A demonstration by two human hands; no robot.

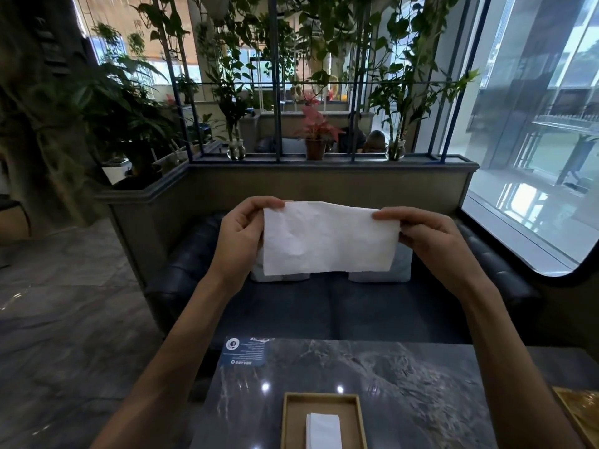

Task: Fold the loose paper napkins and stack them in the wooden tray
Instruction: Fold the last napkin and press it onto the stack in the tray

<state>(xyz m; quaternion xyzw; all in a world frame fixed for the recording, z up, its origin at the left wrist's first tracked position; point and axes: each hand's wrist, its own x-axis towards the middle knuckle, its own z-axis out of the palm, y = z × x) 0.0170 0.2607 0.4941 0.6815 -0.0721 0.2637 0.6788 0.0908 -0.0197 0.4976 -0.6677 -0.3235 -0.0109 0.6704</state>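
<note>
head view: napkin [327, 241] held aloft, long axis left-right; left hand [241, 234] and right hand [428, 241] each grip pinching top corner; wooden tray [321, 396] near, below, midway.

Quick count: two hands, left hand [240, 234] and right hand [431, 238], and one unfolded napkin [327, 241]. At the near edge there's one wooden tray [287, 422] and one folded stack [323, 429], can't tell how many sheets. One blue card [244, 351] far left on the one table [405, 384]. Far side: left vase [236, 149] and right vase [396, 150], so two, plus one clay pot [315, 149].
</note>
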